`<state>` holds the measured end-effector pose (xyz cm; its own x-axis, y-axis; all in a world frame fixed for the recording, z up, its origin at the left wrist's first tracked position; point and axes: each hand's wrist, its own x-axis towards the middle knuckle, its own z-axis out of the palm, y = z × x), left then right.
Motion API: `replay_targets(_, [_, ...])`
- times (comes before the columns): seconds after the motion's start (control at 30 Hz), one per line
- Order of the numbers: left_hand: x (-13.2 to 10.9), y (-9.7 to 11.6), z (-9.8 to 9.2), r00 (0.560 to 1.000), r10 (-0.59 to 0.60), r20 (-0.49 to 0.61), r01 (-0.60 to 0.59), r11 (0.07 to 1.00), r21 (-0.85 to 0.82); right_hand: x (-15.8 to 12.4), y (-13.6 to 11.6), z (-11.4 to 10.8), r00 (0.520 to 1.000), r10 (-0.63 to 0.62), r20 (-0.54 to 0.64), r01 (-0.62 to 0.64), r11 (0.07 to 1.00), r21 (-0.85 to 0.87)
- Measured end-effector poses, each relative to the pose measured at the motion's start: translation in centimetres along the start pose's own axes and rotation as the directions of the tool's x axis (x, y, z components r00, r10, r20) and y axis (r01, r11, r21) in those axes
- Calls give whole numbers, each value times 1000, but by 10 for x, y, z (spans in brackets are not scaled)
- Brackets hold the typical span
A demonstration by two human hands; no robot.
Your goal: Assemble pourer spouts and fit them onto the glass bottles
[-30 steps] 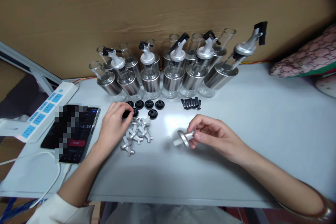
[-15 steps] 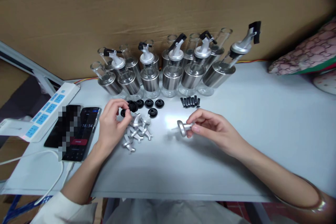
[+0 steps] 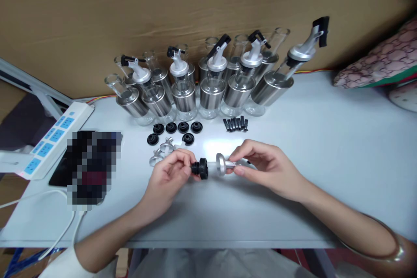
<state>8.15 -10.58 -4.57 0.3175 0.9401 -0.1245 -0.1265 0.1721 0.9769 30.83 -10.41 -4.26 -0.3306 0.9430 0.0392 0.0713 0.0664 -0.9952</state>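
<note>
My left hand [image 3: 171,173] pinches a black ribbed stopper [image 3: 203,168] by its narrow end, its wide rim facing right. In my right hand [image 3: 260,163] is a silver pourer spout [image 3: 221,164], held by its thin end, with its clear tube pointing left at the stopper. The two parts are in line, close together; whether they touch is unclear. Behind my left hand lie several silver spouts [image 3: 167,147], partly hidden by it. Several black stoppers [image 3: 183,127] rest beyond them, and several small black levers [image 3: 235,124] lie to their right.
Glass and steel bottles [image 3: 212,95] stand along the cardboard wall [image 3: 163,4], some topped with pourers. At left are a power strip [image 3: 55,139], phones [image 3: 70,156] and a white cable [image 3: 73,221]. A patterned fabric item [image 3: 374,63] lies at back right.
My left hand has moved right and towards me from the stopper group, bringing a black stopper to the silver spout. My right hand still holds the spout, nearly in place.
</note>
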Motion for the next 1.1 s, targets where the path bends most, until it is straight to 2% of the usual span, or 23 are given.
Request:
replay_targets(0.2, [-3,0,1,1000,-5,6,5,1000,-14,-2,1,-1,998,24,55,-22,999,-37])
replay_targets(0.43, [-6,-3,5,995,-50,84,56,995,-80,-4,2,0,994,44,100,-41,999,-32])
replay_targets(0.7, [-4,-5,5,995,-62,80,70,992,-108,-4,0,0,996,-10,84,14,999,-46])
replay_targets(0.97, [-4,-3,5,988,-34,148,53,991,-125,-5,5,-1,991,-45,125,50,998,-37])
replay_targets(1.1, [-4,-3,2,979,-81,186,113,979,-169,-3,5,-1,989,-58,139,58,998,4])
